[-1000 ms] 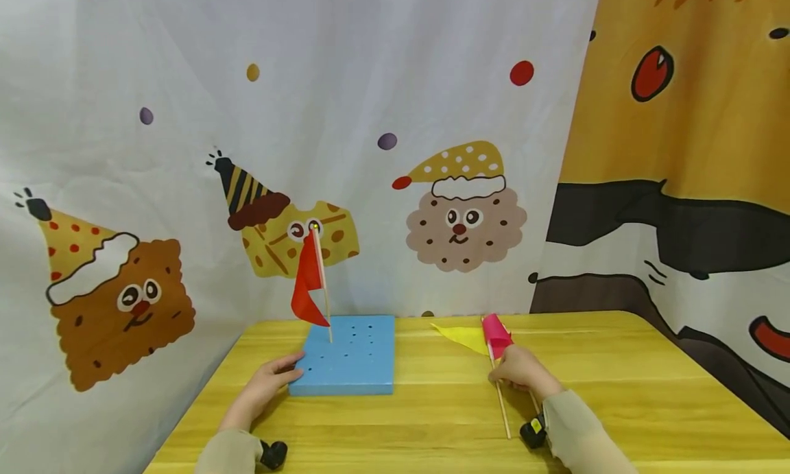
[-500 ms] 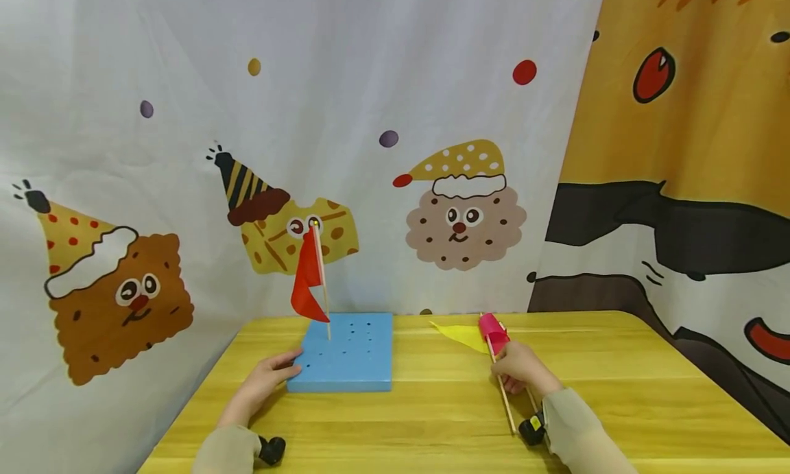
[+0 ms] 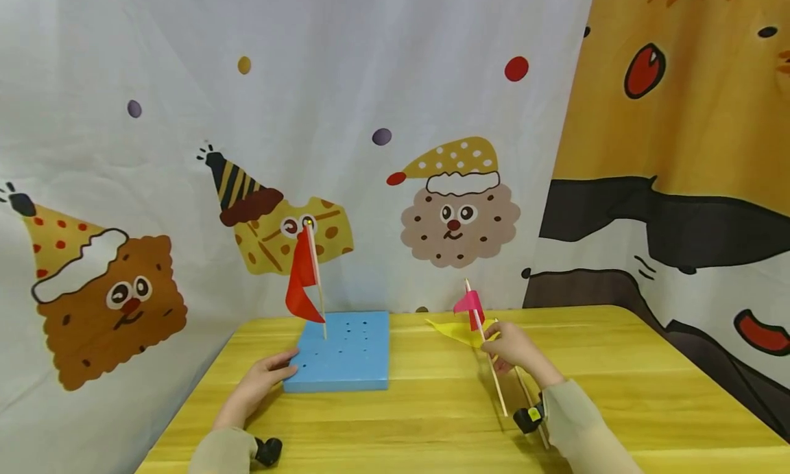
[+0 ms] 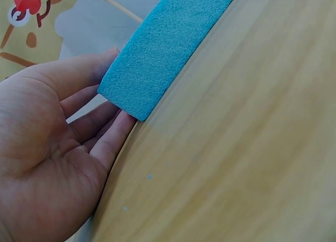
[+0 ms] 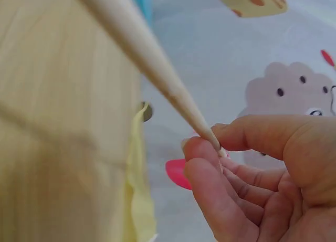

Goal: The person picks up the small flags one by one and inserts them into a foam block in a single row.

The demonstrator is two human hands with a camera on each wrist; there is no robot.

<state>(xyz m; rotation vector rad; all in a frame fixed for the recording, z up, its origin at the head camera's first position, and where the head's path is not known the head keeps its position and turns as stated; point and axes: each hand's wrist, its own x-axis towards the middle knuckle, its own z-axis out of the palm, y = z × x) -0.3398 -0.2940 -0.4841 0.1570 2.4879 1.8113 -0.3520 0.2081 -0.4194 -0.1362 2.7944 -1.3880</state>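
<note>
Right hand (image 3: 515, 350): thumb and fingertips pinch a thin stick, a narrow, closed grip on the pink flag.
Pink flag (image 3: 474, 311): held over the right part of the table, tilted; its stick's top leans away and toward the left, its lower end points back toward the person. Whether that lower end touches the wood, I cannot tell.
Left hand (image 3: 262, 381): fingers and thumb lightly bent, resting against the left edge of the blue block, with no tight grip around it.
Blue block (image 3: 336, 374): flat on the table, left of the middle, with small holes scattered over its top.
Red flag (image 3: 302, 278): its stick stands in the block, toward the far left, leaning a little left; the cloth hangs on the left side of the stick.
Yellow flag (image 3: 457, 331): appears to lie on the table behind and under the right hand, its cloth pointing left, its stick running back toward the right wrist.
Table (image 3: 395, 433): yellowish wood with visible grain.
Cloth backdrop (image 3: 333, 62): pale behind the table, printed with hatted biscuits and cheese.
Wrists: beige sleeves (image 3: 589, 422), each with a small black camera (image 3: 526, 420) beside it.
</note>
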